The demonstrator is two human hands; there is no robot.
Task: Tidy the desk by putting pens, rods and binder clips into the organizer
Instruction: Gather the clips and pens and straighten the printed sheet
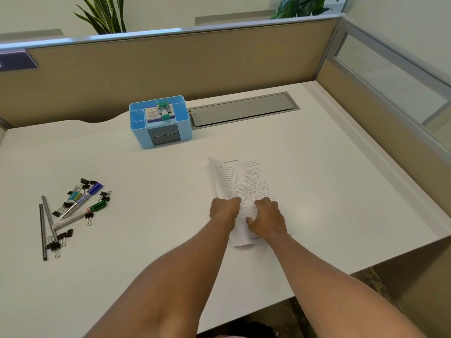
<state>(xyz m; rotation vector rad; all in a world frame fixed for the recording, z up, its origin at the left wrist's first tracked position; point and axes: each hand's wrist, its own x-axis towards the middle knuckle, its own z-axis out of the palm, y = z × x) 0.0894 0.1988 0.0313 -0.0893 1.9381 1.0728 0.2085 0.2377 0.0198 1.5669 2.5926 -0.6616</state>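
I see a printed sheet of paper (244, 189), partly folded, lying on the white desk (329, 191). Behind it a grey flap (241, 109) sits flush in the desktop below the tan partition (195, 62). Two plants (105, 13) rise beyond.

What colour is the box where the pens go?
The organizer is light blue with grey drawers in front, as seen in the head view.
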